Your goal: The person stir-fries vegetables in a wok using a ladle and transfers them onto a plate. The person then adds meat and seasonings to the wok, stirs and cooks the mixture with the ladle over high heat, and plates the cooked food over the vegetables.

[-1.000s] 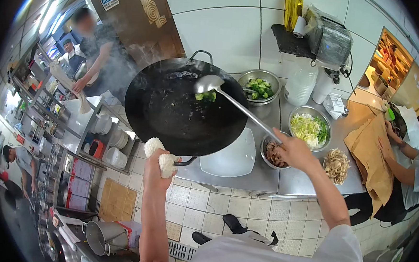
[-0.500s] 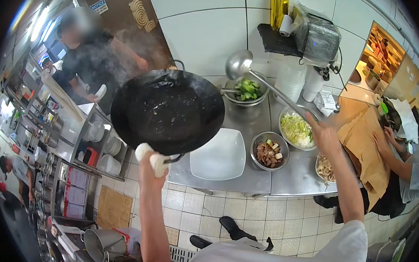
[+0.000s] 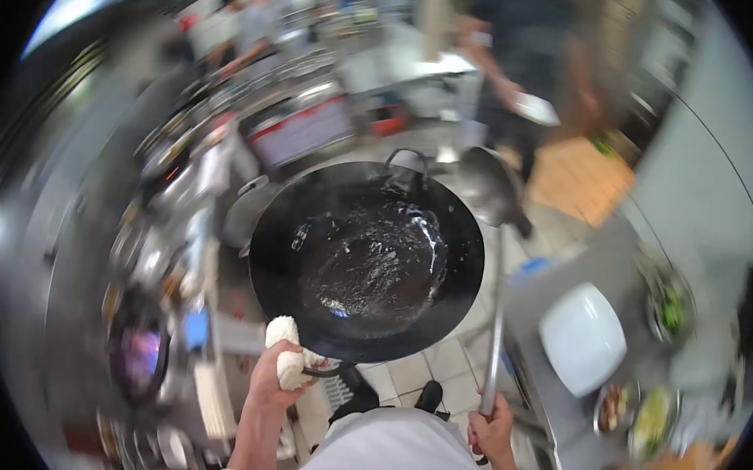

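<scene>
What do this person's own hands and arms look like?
The left hand and the right hand wear no gloves. The left forearm and right forearm are bare, with no watch or bracelet visible. The shirt is white.

The person has turned left, so the counter point(image 3: 601, 259), with its white plate point(image 3: 583, 338), now runs down the right side of the view. The wok point(image 3: 366, 264) has swung away from the counter to in front of the body. The ladle point(image 3: 498, 316) has left its place above the broccoli bowl point(image 3: 672, 307) and points forward beside the wok's right rim. The right hand point(image 3: 490, 427) has drawn in close to the body. The broccoli seen in the wok a second ago is gone from it.
</scene>
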`<state>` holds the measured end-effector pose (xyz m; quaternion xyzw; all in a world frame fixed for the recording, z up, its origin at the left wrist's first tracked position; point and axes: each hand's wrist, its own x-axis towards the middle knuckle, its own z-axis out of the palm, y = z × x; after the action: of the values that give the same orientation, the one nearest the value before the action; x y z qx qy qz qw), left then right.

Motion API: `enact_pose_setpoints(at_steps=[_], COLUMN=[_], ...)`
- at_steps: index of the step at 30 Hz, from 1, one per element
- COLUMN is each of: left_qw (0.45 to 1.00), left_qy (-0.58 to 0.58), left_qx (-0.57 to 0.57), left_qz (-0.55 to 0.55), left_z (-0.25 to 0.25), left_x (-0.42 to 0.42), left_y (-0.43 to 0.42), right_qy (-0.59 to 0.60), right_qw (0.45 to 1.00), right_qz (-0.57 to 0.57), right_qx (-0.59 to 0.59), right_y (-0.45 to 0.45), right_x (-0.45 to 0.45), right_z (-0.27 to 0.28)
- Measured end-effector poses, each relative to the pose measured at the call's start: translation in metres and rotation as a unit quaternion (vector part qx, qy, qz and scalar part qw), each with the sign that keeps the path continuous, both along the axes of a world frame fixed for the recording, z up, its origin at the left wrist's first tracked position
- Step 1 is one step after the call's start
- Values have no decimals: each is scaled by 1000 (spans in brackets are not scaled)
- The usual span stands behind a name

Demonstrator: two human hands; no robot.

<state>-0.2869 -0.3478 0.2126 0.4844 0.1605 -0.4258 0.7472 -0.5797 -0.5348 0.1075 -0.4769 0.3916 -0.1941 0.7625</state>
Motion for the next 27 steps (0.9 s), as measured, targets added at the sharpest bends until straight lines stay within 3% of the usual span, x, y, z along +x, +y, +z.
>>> enact_pose_setpoints(at_steps=[2, 6, 8, 14, 20, 22, 24, 26, 27], left_qw=[992, 951, 914, 810, 760, 741, 727, 713, 700], left_qy=[-21, -54, -64, -73, -74, -50, -57, -47, -45], left_qx=[47, -37, -23, -38, -66, -107, -168, -169, -153], left_qz=[111, 303, 401, 580, 642, 661, 663, 678, 697], left_z=[-7, -33, -38, -83, -116, -130, -140, -152, -162], left_x=[-1, 7, 18, 85, 145, 161, 180, 204, 220], left_y=[57, 156, 195, 300, 371, 383, 388, 387, 388], right_qy=[9, 50, 53, 70, 47, 4, -89, -84, -88], right_qw=[996, 981, 967, 925, 852, 792, 751, 692, 669], right_qz=[85, 180, 240, 364, 507, 585, 640, 711, 726], right_qx=[-16, -56, -72, -88, -118, -177, -134, -91, -130], right_y=[-6, -18, -10, 45, 151, 205, 264, 323, 354], right_x=[25, 81, 119, 257, 415, 466, 508, 538, 540], right_z=[-3, -9, -8, -7, 28, 51, 72, 83, 84])
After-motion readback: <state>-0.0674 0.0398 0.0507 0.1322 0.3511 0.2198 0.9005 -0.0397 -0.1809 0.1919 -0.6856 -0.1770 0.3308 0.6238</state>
